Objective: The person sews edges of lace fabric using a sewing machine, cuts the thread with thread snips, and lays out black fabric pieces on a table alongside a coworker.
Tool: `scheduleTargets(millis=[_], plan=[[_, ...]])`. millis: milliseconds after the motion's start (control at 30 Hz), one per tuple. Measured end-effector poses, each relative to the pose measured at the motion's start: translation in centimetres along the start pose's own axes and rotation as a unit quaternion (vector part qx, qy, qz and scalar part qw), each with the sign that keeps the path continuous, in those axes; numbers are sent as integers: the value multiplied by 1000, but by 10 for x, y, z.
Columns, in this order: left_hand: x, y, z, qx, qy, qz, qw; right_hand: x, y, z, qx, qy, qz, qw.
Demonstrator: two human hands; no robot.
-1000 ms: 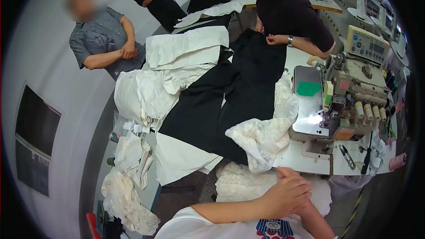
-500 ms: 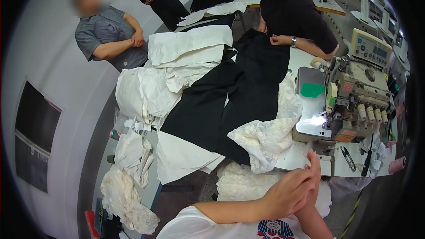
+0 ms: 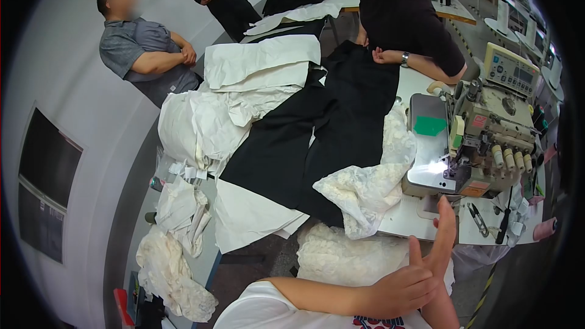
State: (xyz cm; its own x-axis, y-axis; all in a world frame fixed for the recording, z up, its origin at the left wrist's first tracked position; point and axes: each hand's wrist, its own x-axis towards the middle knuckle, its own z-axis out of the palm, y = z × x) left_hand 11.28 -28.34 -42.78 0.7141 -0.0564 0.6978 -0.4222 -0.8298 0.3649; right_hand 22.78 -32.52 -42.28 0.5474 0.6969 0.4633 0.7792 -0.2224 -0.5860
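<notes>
In front of my chest, my left hand point(image 3: 403, 291) has its fingers curled, lying against my right wrist, with the thumb sticking up. My right hand point(image 3: 443, 240) points upward with stretched fingers and holds nothing. Its fingertips are close to the front edge of the overlock sewing machine point(image 3: 509, 125). Beyond my hands, a pair of black trousers point(image 3: 350, 125) is spread over the table. White lace fabric point(image 3: 364, 192) partly covers one trouser leg. More cream lace point(image 3: 341, 253) lies below the table edge, beside my forearm.
White paper and cloth point(image 3: 204, 125) are heaped on the left, with crumpled lace point(image 3: 167, 268) on a side table. Tweezers point(image 3: 478, 219), a black screwdriver point(image 3: 504, 222) and a pink thread cone point(image 3: 545, 229) lie right. A person in black point(image 3: 405, 21) leans on the table; two others stand behind.
My left hand has slid down toward my right wrist and its thumb has lifted. My right hand has shifted slightly right, fingers now more visible. The person in grey has turned a little.
</notes>
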Motion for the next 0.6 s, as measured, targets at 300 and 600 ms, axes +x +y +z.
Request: scheduleTargets(millis=[300,600], plan=[[23,-11,-28,2,3,-134,991,-14,-28,4,618,-115,163,760],[16,-36,-48,-331,-254,-258,872,-36,-14,7,324,-209,-237,892]])
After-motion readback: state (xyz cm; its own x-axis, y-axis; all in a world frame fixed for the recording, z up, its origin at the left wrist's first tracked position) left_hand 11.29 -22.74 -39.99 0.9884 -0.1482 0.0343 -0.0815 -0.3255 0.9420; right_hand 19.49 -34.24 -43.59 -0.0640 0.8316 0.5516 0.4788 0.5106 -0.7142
